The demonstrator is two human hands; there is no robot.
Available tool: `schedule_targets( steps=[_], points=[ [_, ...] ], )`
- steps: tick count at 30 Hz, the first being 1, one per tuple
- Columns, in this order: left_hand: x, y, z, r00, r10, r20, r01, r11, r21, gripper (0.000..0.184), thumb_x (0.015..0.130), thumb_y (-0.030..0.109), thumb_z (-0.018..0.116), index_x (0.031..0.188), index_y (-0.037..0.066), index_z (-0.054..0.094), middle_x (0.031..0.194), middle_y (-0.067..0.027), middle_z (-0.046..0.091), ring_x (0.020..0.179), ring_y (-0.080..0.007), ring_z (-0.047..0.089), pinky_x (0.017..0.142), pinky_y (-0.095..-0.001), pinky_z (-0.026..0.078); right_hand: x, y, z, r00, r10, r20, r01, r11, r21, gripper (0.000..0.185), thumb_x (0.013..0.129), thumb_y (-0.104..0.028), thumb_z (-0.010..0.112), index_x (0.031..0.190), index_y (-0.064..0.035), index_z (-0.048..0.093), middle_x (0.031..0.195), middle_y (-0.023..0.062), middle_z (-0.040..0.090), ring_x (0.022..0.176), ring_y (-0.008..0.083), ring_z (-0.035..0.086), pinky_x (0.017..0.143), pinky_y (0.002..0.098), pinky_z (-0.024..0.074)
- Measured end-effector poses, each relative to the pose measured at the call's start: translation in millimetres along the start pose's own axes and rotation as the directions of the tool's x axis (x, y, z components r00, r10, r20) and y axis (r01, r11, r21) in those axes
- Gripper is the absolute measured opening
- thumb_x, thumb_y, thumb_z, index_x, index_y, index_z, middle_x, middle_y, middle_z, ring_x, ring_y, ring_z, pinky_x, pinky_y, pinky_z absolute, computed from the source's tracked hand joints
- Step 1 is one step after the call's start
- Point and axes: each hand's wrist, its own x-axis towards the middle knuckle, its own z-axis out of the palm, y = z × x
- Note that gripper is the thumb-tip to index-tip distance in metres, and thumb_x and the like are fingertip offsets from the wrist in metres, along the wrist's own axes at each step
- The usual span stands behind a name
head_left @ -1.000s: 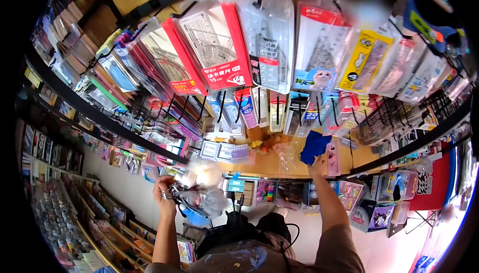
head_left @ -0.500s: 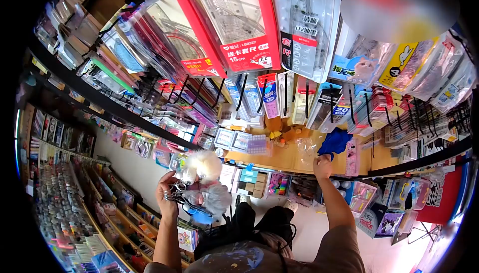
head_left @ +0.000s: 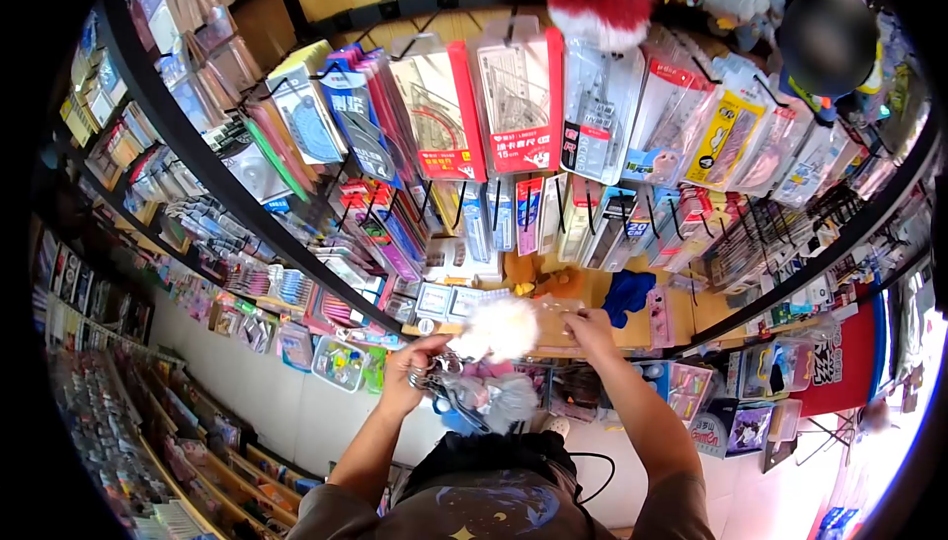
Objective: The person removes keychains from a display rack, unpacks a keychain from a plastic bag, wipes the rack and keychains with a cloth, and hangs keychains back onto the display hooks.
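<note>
My left hand [head_left: 413, 378] is closed around metal key rings, from which a bunch of fluffy pom-pom keychains [head_left: 502, 329] hangs to the right. One pom-pom is cream-white, and a grey one hangs lower with pinkish pieces beside it. My right hand [head_left: 590, 333] is at the shelf's front edge, thumb and fingers pinched together. Thin clear plastic, apparently a bag [head_left: 556, 315], shows at its fingertips, faint against the wood. Just right of that hand, a crumpled dark blue item [head_left: 629, 298] lies on the wooden shelf [head_left: 585, 287].
Packaged ruler sets [head_left: 520, 106] hang on hooks in front of me. Orange-brown plush items [head_left: 538, 275] and a pink strip [head_left: 659, 318] lie on the shelf. A black rail [head_left: 267, 229] curves along the left. A clear bin [head_left: 339, 362] stands below, left of my hand.
My right hand has left the blue item and moved left to the clear plastic. My left hand has brought the keychains rightward, closer to it. The view has tilted up, showing plush toys above.
</note>
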Motion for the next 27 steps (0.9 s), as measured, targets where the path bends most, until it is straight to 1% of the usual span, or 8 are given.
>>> schedule_targets(
  steps=[3, 6, 10, 13, 16, 19, 23, 27],
  points=[
    [-4, 7, 3, 0.997, 0.038, 0.065, -0.036, 0.999, -0.037, 0.059, 0.085, 0.053, 0.043, 0.113, 0.002, 0.057, 0.090, -0.0045, 0.059, 0.081, -0.0112, 0.055, 0.072, -0.0240, 0.043, -12, -26, 26, 0.991, -0.132, -0.029, 0.126, 0.981, -0.148, 0.025, 0.075, -0.024, 0.065, 0.070, 0.0003, 0.063, 0.059, 0.0059, 0.058, 0.050, 0.0112, 0.052, 0.044, 0.0265, 0.0386],
    [-12, 16, 0, 0.986, 0.105, 0.131, -0.103, 0.994, -0.023, 0.061, 0.085, 0.054, 0.042, 0.110, 0.001, 0.058, 0.092, -0.0064, 0.060, 0.084, -0.0134, 0.055, 0.075, -0.0257, 0.043, -8, -28, 40, 0.954, -0.298, 0.030, 0.299, 0.948, -0.108, 0.017, 0.077, -0.012, 0.061, 0.080, 0.0046, 0.063, 0.067, 0.0069, 0.061, 0.052, 0.0125, 0.055, 0.047, 0.0252, 0.0427],
    [-26, 22, -4, 0.969, 0.098, 0.228, -0.064, 0.986, -0.153, 0.065, 0.084, 0.057, 0.042, 0.104, -0.003, 0.059, 0.093, -0.0098, 0.062, 0.086, -0.0169, 0.059, 0.079, -0.0290, 0.045, -34, -66, 50, 0.953, 0.004, 0.302, -0.067, 0.977, 0.200, 0.005, 0.079, -0.005, 0.059, 0.078, -0.0015, 0.064, 0.065, 0.0007, 0.059, 0.056, 0.0086, 0.054, 0.050, 0.0227, 0.0428],
    [-28, 14, -11, 0.980, 0.088, 0.178, -0.058, 0.984, -0.171, 0.065, 0.084, 0.055, 0.042, 0.108, -0.003, 0.057, 0.093, -0.0107, 0.062, 0.088, -0.0170, 0.059, 0.080, -0.0294, 0.045, -47, -70, 56, 0.881, -0.306, 0.360, 0.326, 0.945, 0.005, 0.007, 0.079, -0.006, 0.059, 0.074, -0.0035, 0.062, 0.064, -0.0031, 0.057, 0.056, 0.0052, 0.050, 0.049, 0.0234, 0.0404],
    [-28, 2, -20, 0.990, 0.088, 0.108, -0.057, 0.964, -0.261, 0.061, 0.087, 0.051, 0.042, 0.114, -0.002, 0.054, 0.097, -0.0097, 0.061, 0.088, -0.0162, 0.058, 0.080, -0.0286, 0.045, -72, -89, 52, 0.756, -0.593, 0.277, 0.630, 0.774, -0.062, 0.013, 0.075, -0.011, 0.065, 0.073, 0.0004, 0.059, 0.058, -0.0011, 0.052, 0.057, 0.0069, 0.048, 0.051, 0.0234, 0.0396],
    [-30, 0, -23, 0.998, 0.065, -0.006, -0.063, 0.933, -0.355, 0.064, 0.085, 0.053, 0.043, 0.118, -0.002, 0.051, 0.097, -0.0087, 0.061, 0.088, -0.0148, 0.057, 0.079, -0.0268, 0.044, -84, -103, 52, 0.813, -0.534, 0.231, 0.578, 0.784, -0.224, 0.021, 0.076, -0.015, 0.066, 0.072, 0.0026, 0.057, 0.058, 0.0007, 0.051, 0.056, 0.0070, 0.046, 0.049, 0.0253, 0.0369],
    [-34, -14, -25, 0.997, 0.001, -0.078, -0.031, 0.922, -0.385, 0.063, 0.085, 0.052, 0.043, 0.118, -0.001, 0.050, 0.097, -0.0062, 0.059, 0.089, -0.0133, 0.056, 0.079, -0.0259, 0.043, -100, -113, 59, 0.782, -0.588, 0.207, 0.618, 0.683, -0.391, 0.028, 0.076, -0.020, 0.065, 0.064, 0.0031, 0.056, 0.054, 0.0090, 0.050, 0.049, 0.0107, 0.045, 0.045, 0.0289, 0.0345],
    [-38, -13, -22, 0.994, -0.001, -0.112, -0.043, 0.918, -0.393, 0.062, 0.086, 0.051, 0.043, 0.118, -0.001, 0.050, 0.098, -0.0064, 0.059, 0.089, -0.0130, 0.055, 0.080, -0.0258, 0.043, -106, -111, 64, 0.793, -0.581, 0.181, 0.584, 0.644, -0.493, 0.031, 0.076, -0.024, 0.064, 0.063, 0.0027, 0.056, 0.050, 0.0085, 0.048, 0.044, 0.0129, 0.043, 0.043, 0.0296, 0.0335]
  ],
)
